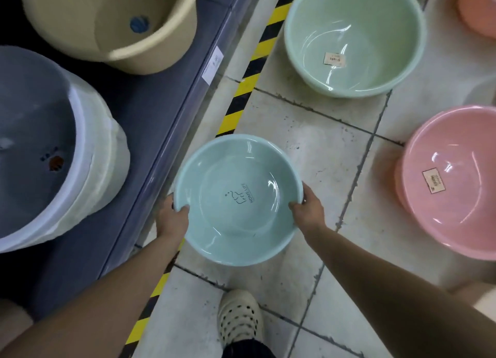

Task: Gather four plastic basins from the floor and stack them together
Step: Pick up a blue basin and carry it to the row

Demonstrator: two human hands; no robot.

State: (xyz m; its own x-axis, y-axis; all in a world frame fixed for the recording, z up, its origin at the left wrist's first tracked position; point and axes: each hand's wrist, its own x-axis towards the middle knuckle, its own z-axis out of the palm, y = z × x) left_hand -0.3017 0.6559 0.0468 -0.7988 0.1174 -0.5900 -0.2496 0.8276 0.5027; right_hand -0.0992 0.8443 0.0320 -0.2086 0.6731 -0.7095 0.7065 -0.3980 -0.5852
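Pale blue plastic, the small basin (238, 199) is pinched at its rim by both hands: the left hand (171, 219) and the right hand (307, 208) each hook a thumb inside, fingers underneath. Empty, it reads "HOME LIFE" on its bottom, and sits over the tiled floor (308, 148) beside the yellow-and-black tape (249, 70). Farther out on the floor stand an empty green basin (354, 35) and an empty pink basin (451, 183), each bearing an unreadable sticker. Left, a dark shelf (150, 108) carries a beige tub (112, 22).
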